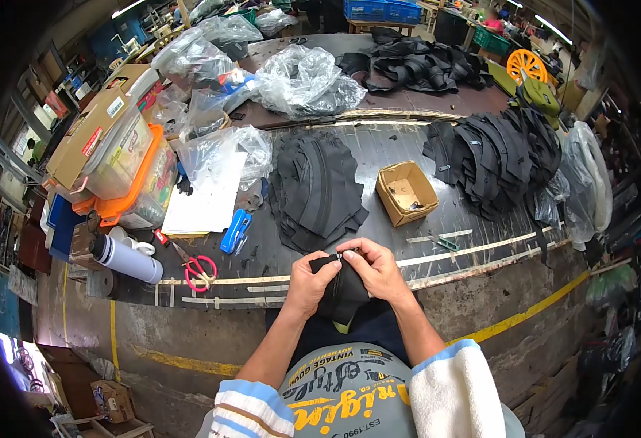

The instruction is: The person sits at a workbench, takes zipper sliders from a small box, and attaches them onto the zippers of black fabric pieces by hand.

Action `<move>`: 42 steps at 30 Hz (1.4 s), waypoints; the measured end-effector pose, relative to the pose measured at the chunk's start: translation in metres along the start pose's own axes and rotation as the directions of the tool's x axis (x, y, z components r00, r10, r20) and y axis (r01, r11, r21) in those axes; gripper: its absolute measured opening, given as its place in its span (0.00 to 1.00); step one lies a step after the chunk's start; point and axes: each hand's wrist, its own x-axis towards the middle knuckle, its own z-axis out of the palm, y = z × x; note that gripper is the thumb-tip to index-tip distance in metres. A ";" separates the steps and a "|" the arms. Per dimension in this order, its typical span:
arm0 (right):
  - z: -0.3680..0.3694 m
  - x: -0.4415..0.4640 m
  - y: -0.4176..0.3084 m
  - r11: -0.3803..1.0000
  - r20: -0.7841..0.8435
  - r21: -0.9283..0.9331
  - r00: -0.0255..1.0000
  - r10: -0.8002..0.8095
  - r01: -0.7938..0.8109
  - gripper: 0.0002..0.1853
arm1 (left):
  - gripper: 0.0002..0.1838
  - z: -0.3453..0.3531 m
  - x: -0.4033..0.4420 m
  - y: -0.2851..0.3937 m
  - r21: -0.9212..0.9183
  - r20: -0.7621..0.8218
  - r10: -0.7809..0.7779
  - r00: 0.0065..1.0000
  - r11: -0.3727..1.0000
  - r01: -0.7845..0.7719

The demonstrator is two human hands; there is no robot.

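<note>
Both hands meet at the table's front edge over a black fabric piece with a zipper [344, 292]. My left hand [309, 283] pinches the piece's upper left edge between thumb and fingers. At its top, the fingers of my right hand [375, 269] close around a small shiny part, too small to make out fully. The lower end of the fabric hangs toward my lap. Just beyond my hands lies a pile of black zippered strips [313, 190]. To the right of that pile stands a small open cardboard box [406, 191] with a few tiny items inside.
Scissors with pink handles [201, 271], a blue stapler [236, 231] and a bottle [127, 258] lie on the left. Green-handled snips [446, 242] rest near the right front. Another zippered pile [492, 164] is at right. Plastic bags [306, 80] and stacked bins [120, 157] stand farther back.
</note>
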 end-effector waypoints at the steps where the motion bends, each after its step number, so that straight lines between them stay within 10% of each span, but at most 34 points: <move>1: -0.001 0.000 -0.001 1.000 0.006 -0.010 1.000 -0.005 0.005 0.09 | 0.03 0.001 0.000 0.001 -0.001 -0.004 0.006 1.000 1.000 -0.006; 42: -0.013 0.007 -0.009 0.978 0.040 0.207 0.999 -0.014 0.006 0.23 | 0.04 0.001 -0.005 0.029 0.320 0.160 0.060 0.985 0.941 -0.109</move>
